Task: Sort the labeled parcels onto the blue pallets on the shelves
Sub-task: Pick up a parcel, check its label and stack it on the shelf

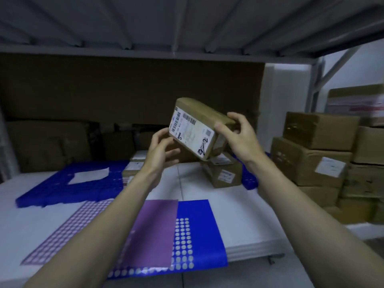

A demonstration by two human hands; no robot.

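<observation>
Both hands up, tilted brown cardboard parcel [199,129] with white label gripped mid-frame.
Right hand [239,138] clamps its right end, thumb on label face; left hand [161,149] fingers curl at lower left corner. Blue plastic pallet [52,188] lies lower left on white shelf [239,215]; stacked brown boxes [320,154] right.

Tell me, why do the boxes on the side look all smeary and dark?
In the head view, the stacked boxes at the right edge are blurred and stretched by the wide lens; the light is dim, so only the held parcel and its label look fairly sharp.
</observation>
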